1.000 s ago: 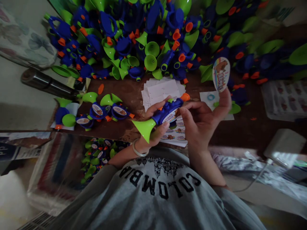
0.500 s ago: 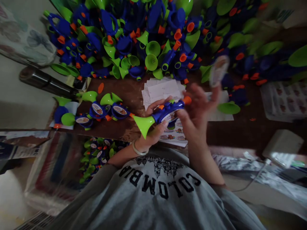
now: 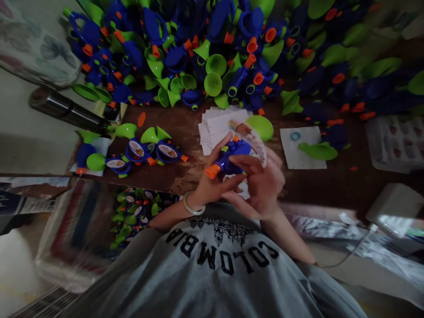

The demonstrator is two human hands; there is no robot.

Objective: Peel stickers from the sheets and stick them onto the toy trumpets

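Observation:
A blue toy trumpet (image 3: pixel 236 155) with a green bell and an orange mouthpiece is gripped in my left hand (image 3: pixel 212 183), its mouthpiece tilted toward the lower left and its bell to the upper right. My right hand (image 3: pixel 266 187) is close against the trumpet, fingers bent, partly blurred. An oval printed sticker (image 3: pixel 253 139), smeared by motion, stands at the right hand's fingers and overlaps the trumpet in the view; whether the two touch, I cannot tell. Beneath my hands lies a partly hidden sticker sheet (image 3: pixel 243 191).
A large heap of similar toy trumpets (image 3: pixel 179 57) covers the table's far side. Several stickered trumpets (image 3: pixel 167 151) lie at left, near a dark flask (image 3: pixel 66 108). White papers (image 3: pixel 217 126) lie ahead, another sheet (image 3: pixel 286 154) at right. A box of trumpets (image 3: pixel 135 216) stands below left.
The toy trumpet has been turned around: its bell pointed lower left and now points upper right. My right hand, with the sticker, has come in from the right to the trumpet.

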